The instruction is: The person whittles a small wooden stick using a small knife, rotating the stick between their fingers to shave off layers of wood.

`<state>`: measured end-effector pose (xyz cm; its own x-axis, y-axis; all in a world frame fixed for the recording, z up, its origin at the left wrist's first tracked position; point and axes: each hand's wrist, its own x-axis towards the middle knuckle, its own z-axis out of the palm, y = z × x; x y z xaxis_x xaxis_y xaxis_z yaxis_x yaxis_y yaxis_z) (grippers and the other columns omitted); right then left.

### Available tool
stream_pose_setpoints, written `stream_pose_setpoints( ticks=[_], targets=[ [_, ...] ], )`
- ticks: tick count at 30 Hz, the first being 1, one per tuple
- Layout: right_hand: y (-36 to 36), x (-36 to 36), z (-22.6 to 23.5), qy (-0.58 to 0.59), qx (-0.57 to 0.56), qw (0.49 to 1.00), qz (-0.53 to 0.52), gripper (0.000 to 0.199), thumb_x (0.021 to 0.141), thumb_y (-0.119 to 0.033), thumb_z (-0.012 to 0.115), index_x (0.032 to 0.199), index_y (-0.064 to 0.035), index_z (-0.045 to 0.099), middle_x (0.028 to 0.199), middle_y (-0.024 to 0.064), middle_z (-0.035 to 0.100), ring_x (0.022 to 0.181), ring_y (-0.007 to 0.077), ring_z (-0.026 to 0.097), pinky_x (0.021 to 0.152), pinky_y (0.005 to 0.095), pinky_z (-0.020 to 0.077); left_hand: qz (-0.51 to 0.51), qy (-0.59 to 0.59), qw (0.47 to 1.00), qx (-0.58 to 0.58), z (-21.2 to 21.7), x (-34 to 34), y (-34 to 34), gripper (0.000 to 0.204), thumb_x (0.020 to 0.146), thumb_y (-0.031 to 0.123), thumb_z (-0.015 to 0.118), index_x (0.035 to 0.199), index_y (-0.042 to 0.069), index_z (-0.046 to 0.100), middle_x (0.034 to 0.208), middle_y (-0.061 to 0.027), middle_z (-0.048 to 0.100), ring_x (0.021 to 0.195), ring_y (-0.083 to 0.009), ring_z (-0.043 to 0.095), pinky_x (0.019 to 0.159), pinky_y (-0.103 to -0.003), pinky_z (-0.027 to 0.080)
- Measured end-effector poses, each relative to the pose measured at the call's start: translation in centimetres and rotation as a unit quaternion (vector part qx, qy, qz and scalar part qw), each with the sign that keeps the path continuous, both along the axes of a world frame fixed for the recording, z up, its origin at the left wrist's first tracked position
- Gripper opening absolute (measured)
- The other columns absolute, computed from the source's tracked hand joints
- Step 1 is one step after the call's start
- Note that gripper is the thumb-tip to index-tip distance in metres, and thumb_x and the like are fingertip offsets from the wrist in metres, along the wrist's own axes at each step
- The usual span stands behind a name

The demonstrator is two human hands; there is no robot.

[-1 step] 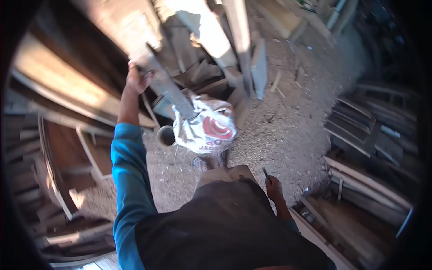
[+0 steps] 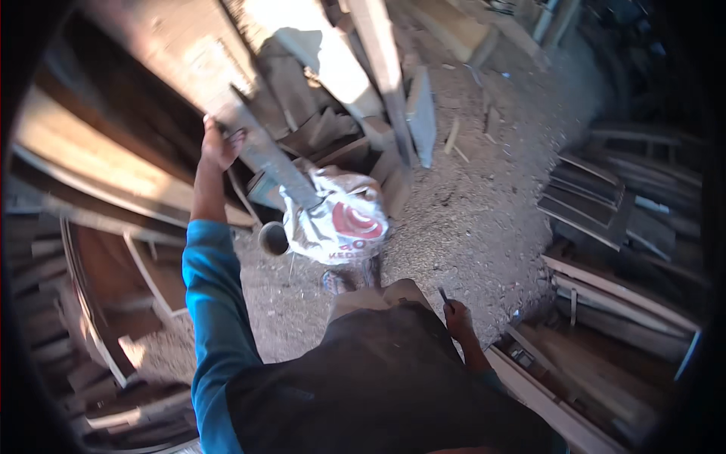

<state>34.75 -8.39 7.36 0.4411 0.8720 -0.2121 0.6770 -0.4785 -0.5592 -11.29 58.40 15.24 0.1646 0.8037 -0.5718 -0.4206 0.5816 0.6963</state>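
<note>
Grey, weathered wood makes up the long plank [image 2: 265, 155] that the left hand [image 2: 219, 144] clasps at its upper end, arm stretched out; its lower end rests on a white sack [image 2: 340, 223] beside a short pipe [image 2: 274, 238] on the sawdust floor [image 2: 484, 219]. The right hand [image 2: 457, 318] hangs low by the hip, closed round what looks like a thin dark pencil or nail. Held one-handed at the far end, the plank could twist and slide off the soft sack, dropping toward the sandalled foot [image 2: 336, 281] or knocking the leaning boards [image 2: 378, 68]
</note>
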Motion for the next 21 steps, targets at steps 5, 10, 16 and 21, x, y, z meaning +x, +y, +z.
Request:
stream_pose_setpoints(
  ticks=[5,10,16,21],
  targets=[
    [-10.7,3.1,-5.0,0.108,-0.237,0.942,-0.21,0.026,0.095,-0.023,0.056,0.101,-0.0037,0.072,0.085,0.0196,0.073,0.091,0.0395,0.071,0.082,0.0537,0.0527,0.1,0.052,0.994,0.009,0.2,4.4,-1.9,0.097,0.092,0.086,0.038,0.15,0.009,0.034,0.103,-0.0199,0.066,0.071,-0.0226,0.064,0.058,-0.029,0.058],
    [-20.3,9.2,-11.6,0.101,-0.199,0.94,-0.259,0.022,0.094,-0.015,0.055,0.109,-0.0074,0.07,0.075,0.0119,0.068,0.069,0.0277,0.067,0.061,0.0468,0.0516,0.197,0.161,0.965,0.055,-4.4,6.9,-7.0,0.1,0.095,0.078,0.048,0.163,0.008,0.022,0.111,-0.0142,0.064,0.083,-0.0189,0.063,0.07,-0.027,0.056],
    [-20.1,26.8,-14.7,0.402,-0.058,0.793,-0.454,0.043,0.099,-0.008,0.048,0.141,-0.0127,0.058,0.063,-0.0024,0.045,0.048,0.0125,0.044,0.044,0.0315,0.0396,0.04,0.394,0.909,0.132,-13.0,26.6,-23.7,0.054,0.103,0.055,0.048,0.119,0.008,0.07,0.087,-0.0072,0.063,0.075,-0.0148,0.056,0.068,-0.033,0.048],
    [-11.1,43.5,-8.0,0.275,-0.019,0.88,-0.387,0.058,0.099,-0.004,0.05,0.156,-0.0139,0.045,0.071,0.0028,0.056,0.054,0.0118,0.054,0.046,0.0292,0.046,-0.401,0.45,0.779,0.172,-19.3,45.9,-36.7,0.058,0.101,0.056,0.056,0.105,0.001,0.074,0.092,-0.0182,0.075,0.087,-0.0299,0.072,0.081,-0.044,0.056]
  ],
)
